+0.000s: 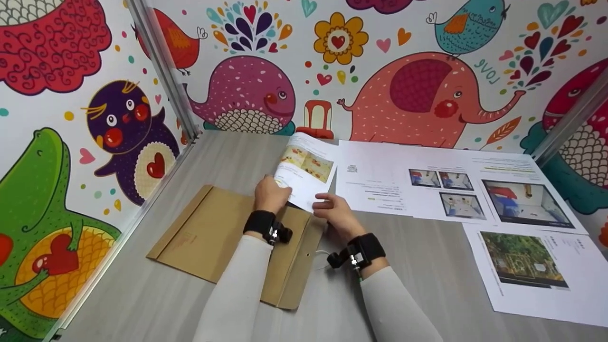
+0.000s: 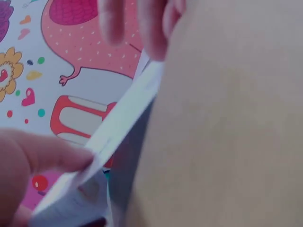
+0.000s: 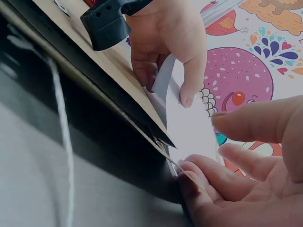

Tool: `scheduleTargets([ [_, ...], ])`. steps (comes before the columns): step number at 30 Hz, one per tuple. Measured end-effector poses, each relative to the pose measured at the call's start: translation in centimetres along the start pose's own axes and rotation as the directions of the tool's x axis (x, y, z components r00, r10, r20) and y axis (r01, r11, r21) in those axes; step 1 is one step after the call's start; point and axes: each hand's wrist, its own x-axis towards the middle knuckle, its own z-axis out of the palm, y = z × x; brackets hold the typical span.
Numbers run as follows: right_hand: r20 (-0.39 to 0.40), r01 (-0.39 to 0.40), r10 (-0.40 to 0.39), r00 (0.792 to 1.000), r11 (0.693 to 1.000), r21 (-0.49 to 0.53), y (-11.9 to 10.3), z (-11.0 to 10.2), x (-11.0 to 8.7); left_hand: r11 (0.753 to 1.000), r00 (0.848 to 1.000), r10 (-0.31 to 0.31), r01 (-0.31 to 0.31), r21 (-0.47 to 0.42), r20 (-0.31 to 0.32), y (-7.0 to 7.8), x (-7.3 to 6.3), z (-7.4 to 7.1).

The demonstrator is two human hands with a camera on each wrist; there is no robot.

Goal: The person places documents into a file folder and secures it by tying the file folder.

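Note:
My left hand (image 1: 271,194) pinches the left side of a white printed sheet (image 1: 306,190) with color pictures, its far end curled over. The sheet's near end is at the mouth of a brown kraft paper document envelope (image 1: 209,232), and part of it is hidden inside. Under my wrists the envelope lies slanted, its right part raised off the table in the right wrist view. My right hand (image 1: 339,216) is at the envelope's right corner, fingertips (image 3: 194,182) touching its edge and the sheet. The thumb stays apart from them. A white string (image 3: 66,142) hangs from the envelope.
Several printed sheets (image 1: 375,175) with photos lie along the back and right of the grey table (image 1: 403,280). One more sheet (image 1: 570,280) lies nearer at the right. Cartoon-printed walls (image 1: 332,85) with metal corner posts (image 1: 164,66) enclose the table.

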Motion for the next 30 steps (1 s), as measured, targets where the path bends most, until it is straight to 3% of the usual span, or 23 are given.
scheduleTargets([
  [3,-0.016,0.023,-0.023,1.000,1.000,0.005,-0.1,-0.3,0.0,0.994,0.998,0.034,-0.039,-0.104,-0.049,0.4,0.1,0.4],
  [8,-0.071,0.069,-0.059,0.996,0.988,0.140,-1.2,-1.8,-0.7,0.966,0.987,0.109,-0.133,-0.222,-0.119,0.8,0.1,0.2],
  [13,-0.142,0.164,-0.133,0.981,0.958,0.235,-3.8,-4.0,-2.3,0.940,0.975,0.146,-0.189,-0.286,-0.166,0.6,0.0,-2.2],
  [15,-0.160,0.199,-0.163,0.974,0.949,0.243,-5.0,-5.1,-3.1,0.918,0.974,0.148,-0.200,-0.342,-0.173,0.6,-0.2,-3.3],
  [19,-0.221,0.263,-0.217,0.951,0.943,0.205,-6.7,-8.3,-4.9,0.829,0.983,0.151,-0.184,-0.528,-0.104,1.8,-1.1,-4.9],
  [23,-0.299,0.262,-0.218,0.929,0.958,0.118,-7.2,-11.9,-6.7,0.721,0.988,0.155,-0.094,-0.686,0.028,3.2,-2.4,-4.9],
  [27,-0.383,0.221,-0.177,0.906,0.973,0.072,-7.1,-15.5,-8.4,0.635,0.969,0.177,0.020,-0.773,0.171,4.0,-3.9,-4.2],
  [30,-0.457,0.166,-0.131,0.880,0.985,0.037,-7.1,-17.8,-9.5,0.607,0.941,0.219,0.077,-0.791,0.260,4.1,-4.8,-3.4],
])
